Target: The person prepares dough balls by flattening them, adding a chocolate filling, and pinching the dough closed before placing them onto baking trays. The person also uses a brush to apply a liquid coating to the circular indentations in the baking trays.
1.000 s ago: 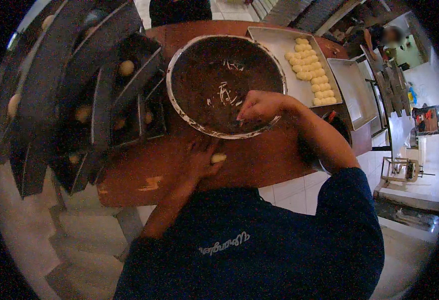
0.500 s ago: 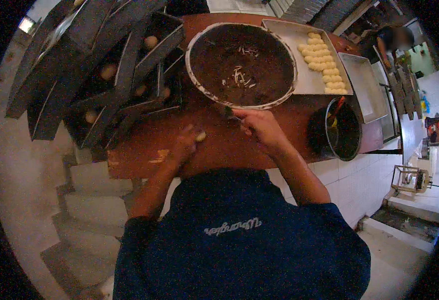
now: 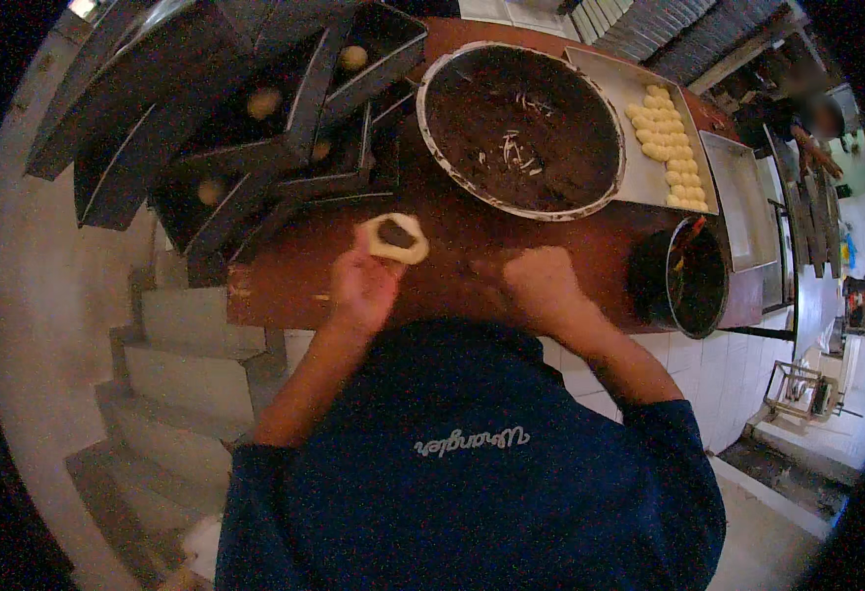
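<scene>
My left hand (image 3: 361, 288) holds up a pale, flattened round of dough (image 3: 393, 236) with a dark dab of filling in its middle, above the reddish-brown table (image 3: 452, 261). My right hand (image 3: 541, 284) rests on the table near its front edge, with the fingers curled into a fist. Nothing shows in that fist. Behind both hands stands a large round bowl (image 3: 430, 158) full of dark filling with pale shreds on top.
A metal tray (image 3: 639, 177) at the back right holds several rows of pale dough balls (image 3: 667, 123). A dark pot (image 3: 693, 281) stands at the table's right end. Stacked dark baking tins (image 3: 255, 118) with dough balls fill the back left. Concrete steps (image 3: 176, 374) descend on the left.
My right hand has come back from the bowl's rim to the table's front edge. My left hand has lifted the dough, which now lies flat and open with dark filling in it.
</scene>
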`<state>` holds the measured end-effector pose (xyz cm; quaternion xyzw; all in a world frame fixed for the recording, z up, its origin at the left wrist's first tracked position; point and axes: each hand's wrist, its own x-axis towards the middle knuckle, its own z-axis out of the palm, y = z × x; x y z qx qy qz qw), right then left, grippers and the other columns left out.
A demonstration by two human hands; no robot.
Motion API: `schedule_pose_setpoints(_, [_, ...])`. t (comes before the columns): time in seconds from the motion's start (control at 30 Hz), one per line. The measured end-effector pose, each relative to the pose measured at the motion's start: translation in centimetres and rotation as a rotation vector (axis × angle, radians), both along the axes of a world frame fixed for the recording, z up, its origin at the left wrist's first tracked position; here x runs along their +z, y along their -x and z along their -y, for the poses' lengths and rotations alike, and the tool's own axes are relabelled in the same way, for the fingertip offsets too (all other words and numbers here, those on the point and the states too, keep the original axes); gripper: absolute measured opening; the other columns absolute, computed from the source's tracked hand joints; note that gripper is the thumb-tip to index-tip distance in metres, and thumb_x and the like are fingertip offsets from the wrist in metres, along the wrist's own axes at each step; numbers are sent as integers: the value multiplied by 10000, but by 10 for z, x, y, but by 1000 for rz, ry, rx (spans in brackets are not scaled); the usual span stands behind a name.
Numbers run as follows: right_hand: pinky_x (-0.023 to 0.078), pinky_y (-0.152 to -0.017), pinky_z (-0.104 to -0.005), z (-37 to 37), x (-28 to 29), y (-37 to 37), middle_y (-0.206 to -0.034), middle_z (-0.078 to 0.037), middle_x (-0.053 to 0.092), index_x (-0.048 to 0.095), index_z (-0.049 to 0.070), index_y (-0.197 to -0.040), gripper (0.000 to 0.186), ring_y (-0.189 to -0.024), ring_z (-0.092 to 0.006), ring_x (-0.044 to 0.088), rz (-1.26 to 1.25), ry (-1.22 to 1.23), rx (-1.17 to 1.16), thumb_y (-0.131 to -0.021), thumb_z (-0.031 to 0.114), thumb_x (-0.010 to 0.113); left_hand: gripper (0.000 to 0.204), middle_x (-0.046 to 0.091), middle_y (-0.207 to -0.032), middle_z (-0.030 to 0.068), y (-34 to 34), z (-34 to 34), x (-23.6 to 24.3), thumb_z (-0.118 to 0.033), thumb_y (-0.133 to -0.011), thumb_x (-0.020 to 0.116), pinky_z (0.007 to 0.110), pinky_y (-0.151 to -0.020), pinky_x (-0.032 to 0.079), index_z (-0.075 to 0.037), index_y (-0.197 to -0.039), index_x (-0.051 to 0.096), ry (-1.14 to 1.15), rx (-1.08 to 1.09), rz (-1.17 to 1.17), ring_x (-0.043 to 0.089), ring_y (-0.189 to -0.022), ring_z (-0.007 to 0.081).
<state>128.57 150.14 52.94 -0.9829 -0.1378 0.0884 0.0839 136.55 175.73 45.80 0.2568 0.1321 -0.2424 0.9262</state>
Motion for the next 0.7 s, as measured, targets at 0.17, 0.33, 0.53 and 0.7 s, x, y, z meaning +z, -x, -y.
schedule_pose_setpoints(0.17, [570, -676, -468, 56, 46, -74, -792, -125, 706, 783, 210, -925, 176, -743, -359, 691, 201, 147, -251, -795, 290, 695, 504, 554, -1371, 195, -9, -37, 4, -384, -1025, 509, 518, -1112, 418, 6, -1345, 499, -75, 86, 23, 517, -1298, 346])
schedule_pose_setpoints(0.33, [582, -775, -426, 82, -39, -131, -881, -112, 737, 778, 136, -916, 173, -827, -348, 709, -53, 356, -335, -849, 236, 653, 603, 450, -1472, 256, 10, -27, 33, -432, -1054, 377, 533, -1136, 382, 48, -1415, 423, 320, -86, 76, 435, -1381, 369])
schedule_pose_setpoints(0.53, [534, -880, -449, 1, 35, -56, -1064, -114, 701, 747, 120, -966, 183, -981, -308, 665, 682, -617, 115, -789, 162, 770, 467, 500, -1432, 252, 16, -22, 40, -254, -1008, 486, 421, -1069, 481, 75, -1339, 495, 63, 71, 46, 507, -1326, 329])
schedule_pose_setpoints(0.7, [509, -911, -465, -56, 26, -43, -1025, -127, 703, 731, 108, -996, 260, -1004, -336, 653, 724, -706, 533, -762, 218, 754, 365, 531, -1427, 195, 36, -5, 59, -89, -956, 558, 383, -1036, 500, 29, -1301, 561, -293, -9, 21, 571, -1261, 289])
